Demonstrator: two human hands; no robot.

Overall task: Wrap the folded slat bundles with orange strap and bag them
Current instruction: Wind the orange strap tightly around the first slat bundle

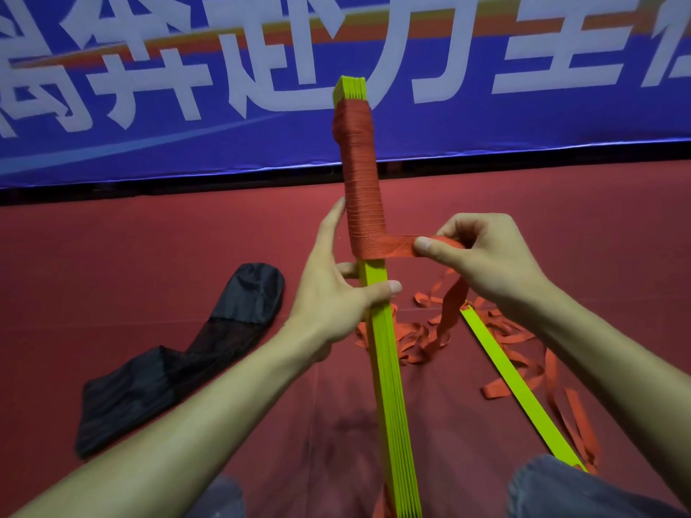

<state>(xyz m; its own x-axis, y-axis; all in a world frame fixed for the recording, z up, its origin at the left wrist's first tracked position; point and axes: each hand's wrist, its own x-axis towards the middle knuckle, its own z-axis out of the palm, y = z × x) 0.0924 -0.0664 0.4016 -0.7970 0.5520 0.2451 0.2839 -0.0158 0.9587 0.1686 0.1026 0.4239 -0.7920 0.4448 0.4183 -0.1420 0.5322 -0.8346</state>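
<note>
The slat bundle (385, 368) rises tilted. The left hand (332, 289) grips it below the wound orange strap (361, 188), and the right hand (482, 256) pinches the strap beside it. Open floor (149, 237) reaches the banner (523, 117). A black bag (179, 364) lies left and a loose slat (512, 379) right.

Light: dim, even indoor light; colours heavily saturated. Upper sides of the bare forearms (194, 413) are brightest.
Shadow: soft dark patch on the dull red floor mat (347, 431) at 6 o'clock. The crumpled black fabric-and-mesh bag (175, 360) at 8 o'clock is almost without detail.
Focus: weave of the orange woven strap (361, 188) on the yellow-green slat bundle (387, 368), centre, is crisp. The blue banner with large white characters (448, 136) at 12 o'clock is soft.
Distortion: the banner's lower edge bows; the forearms are stretched toward 5 and 7 o'clock.
</note>
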